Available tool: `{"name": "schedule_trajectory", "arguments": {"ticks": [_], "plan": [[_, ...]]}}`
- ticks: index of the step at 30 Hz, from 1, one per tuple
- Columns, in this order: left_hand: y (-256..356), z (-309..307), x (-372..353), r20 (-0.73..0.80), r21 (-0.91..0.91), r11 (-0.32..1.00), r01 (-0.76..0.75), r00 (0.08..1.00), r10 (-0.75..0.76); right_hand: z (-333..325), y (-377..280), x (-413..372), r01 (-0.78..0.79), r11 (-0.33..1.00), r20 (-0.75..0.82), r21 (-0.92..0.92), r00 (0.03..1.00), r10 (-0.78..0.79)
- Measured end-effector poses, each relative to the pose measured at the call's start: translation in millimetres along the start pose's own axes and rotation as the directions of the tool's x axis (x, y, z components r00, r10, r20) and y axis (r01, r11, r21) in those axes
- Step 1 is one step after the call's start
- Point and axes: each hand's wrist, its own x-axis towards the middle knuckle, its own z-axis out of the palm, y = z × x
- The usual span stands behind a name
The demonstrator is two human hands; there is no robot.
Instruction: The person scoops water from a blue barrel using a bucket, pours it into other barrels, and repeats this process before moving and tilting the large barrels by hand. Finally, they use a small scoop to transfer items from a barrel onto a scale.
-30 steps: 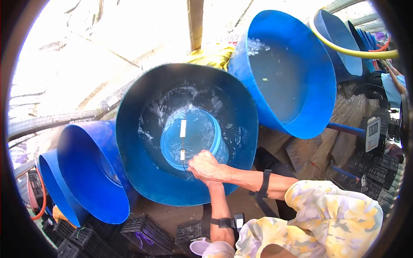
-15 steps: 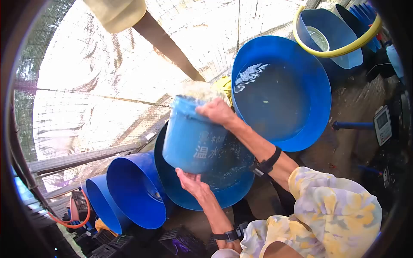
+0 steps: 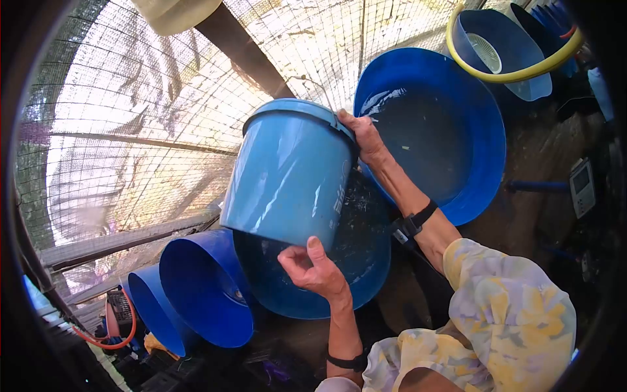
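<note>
A light blue plastic bucket (image 3: pixel 287 173) is held up and tilted, its base toward me and its inside hidden. My right hand (image 3: pixel 363 137) is closed on its rim at the right side. Just below the base is my left hand (image 3: pixel 315 269), thumb raised and fingers loosely curled apart, the thumb tip overlapping the bottom edge. Under the bucket stands a dark blue tub (image 3: pixel 356 287) with water in it. Another large blue tub (image 3: pixel 491 147), also holding water, is right of my right hand.
Two blue tubs (image 3: pixel 206 287) lie on their sides at left. A clear bluish basin (image 3: pixel 529 49) with a yellow hose (image 3: pixel 516 76) sits at upper right, above a display device (image 3: pixel 581 189). Mesh netting (image 3: pixel 150 98) and a wooden post (image 3: pixel 248 55) stand behind.
The bucket has risen and turned, its printed lettering moving to the right side. The pale splash at its mouth is gone. My left hand's fingers have curled and its thumb lifted.
</note>
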Motion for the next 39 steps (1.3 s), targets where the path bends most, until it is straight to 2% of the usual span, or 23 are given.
{"name": "schedule_trajectory", "arguments": {"ticks": [2,3,5,6,8,10,12,14,15,17,18,20,22,25,27,28,30,32,33,34,36,38,39], "plan": [[-27.7,-27.1,-9.3,-0.022,-0.060,0.969,0.239,0.970,-0.241,20.6,-2.6,-13.9,0.020,0.994,0.067,-0.108,0.998,-0.013],[-38.7,-40.8,-10.8,-0.034,-0.215,0.909,0.356,0.928,-0.371,30.3,-0.5,-26.0,0.093,0.953,0.198,-0.289,0.979,-0.035],[-74.7,-79.2,-5.2,0.104,-0.470,0.684,0.558,0.805,-0.585,41.7,18.1,-47.5,0.350,0.721,0.474,-0.598,0.880,-0.034],[-101.1,-94.3,-4.1,0.087,-0.483,0.675,0.558,0.798,-0.597,46.1,35.4,-58.4,0.517,0.529,0.611,-0.673,0.792,0.002],[-159.9,-122.2,-12.1,0.137,-0.607,0.323,0.726,0.496,-0.858,58.1,75.3,-92.4,0.711,0.434,0.774,-0.553,0.631,-0.048],[-232.8,-140.7,-28.6,0.092,-0.626,0.254,0.737,0.393,-0.915,47.8,131.1,-117.9,0.684,0.446,0.794,-0.577,0.598,0.110],[-304.0,-163.1,-58.4,0.044,-0.658,0.284,0.697,0.412,-0.910,19.2,185.3,-125.2,0.558,0.486,0.730,-0.673,0.610,0.310],[-299.9,-149.4,-62.5,-0.100,-0.579,0.456,0.676,0.496,-0.863,-10.4,235.6,-127.3,0.015,0.642,0.481,-0.766,0.676,0.558],[-305.1,-143.0,-64.5,-0.141,-0.542,0.528,0.654,0.548,-0.824,-23.2,261.5,-124.7,-0.326,0.718,0.281,-0.614,0.760,0.586],[-353.1,-133.2,-71.7,-0.181,-0.508,0.656,0.558,0.676,-0.715,-26.8,296.7,-125.9,-0.520,0.735,-0.060,-0.435,0.831,0.553],[-359.1,-128.9,-70.4,-0.186,-0.515,0.644,0.565,0.660,-0.728,-25.1,299.3,-123.2,-0.528,0.721,-0.065,-0.449,0.824,0.563],[-364.8,-124.7,-73.5,-0.171,-0.467,0.658,0.591,0.670,-0.723,-19.5,299.1,-119.4,-0.256,0.400,0.019,-0.880,0.822,0.569],[-365.5,-126.8,-78.6,-0.172,-0.473,0.654,0.590,0.666,-0.726,-11.1,297.0,-124.5,-0.280,0.414,-0.002,-0.866,0.830,0.558],[-359.2,-134.8,-89.9,-0.226,-0.322,0.775,0.543,0.751,-0.621,-35.2,294.1,-137.7,-0.119,0.376,0.087,-0.919,0.870,0.486],[-362.3,-158.3,-95.9,-0.168,-0.303,0.682,0.666,0.667,-0.726,-59.6,282.9,-144.4,0.031,0.369,0.258,-0.929,0.769,0.585],[-363.1,-173.2,-99.3,-0.101,-0.252,0.568,0.784,0.562,-0.821,-67.8,265.1,-139.9,-0.036,0.309,0.226,-0.950,0.606,0.763],[-350.0,-188.0,-76.1,-0.206,-0.170,0.508,0.844,0.474,-0.856,-61.3,230.8,-125.3,-0.375,0.036,-0.173,-0.926,0.508,0.844],[-329.8,-188.5,-36.3,-0.116,-0.354,0.283,0.891,0.258,-0.959,-15.5,239.2,-123.7,-0.341,-0.018,-0.255,-0.940,0.667,0.700],[-370.4,-182.7,-48.2,0.207,-0.571,0.160,0.805,0.330,-0.921,-25.8,275.5,-122.9,-0.241,-0.048,-0.211,-0.969,0.715,0.666],[-375.8,-166.2,-48.6,0.006,-0.347,0.247,0.905,0.266,-0.964,-19.6,305.1,-130.9,-0.192,-0.102,-0.215,-0.976,0.776,0.593],[-378.5,-161.1,-56.3,-0.039,-0.363,0.325,0.873,0.334,-0.942,8.0,326.1,-144.8,-0.292,-0.115,-0.309,-0.950,0.804,0.509],[-384.2,-167.5,-71.3,0.009,-0.343,0.306,0.888,0.328,-0.944,12.1,340.2,-154.1,-0.200,-0.160,-0.238,-0.967,0.934,0.268],[-387.3,-167.2,-73.4,0.052,-0.344,0.291,0.893,0.328,-0.943,-0.5,347.6,-154.8,-0.143,-0.162,-0.183,-0.976,0.945,0.272]]}}
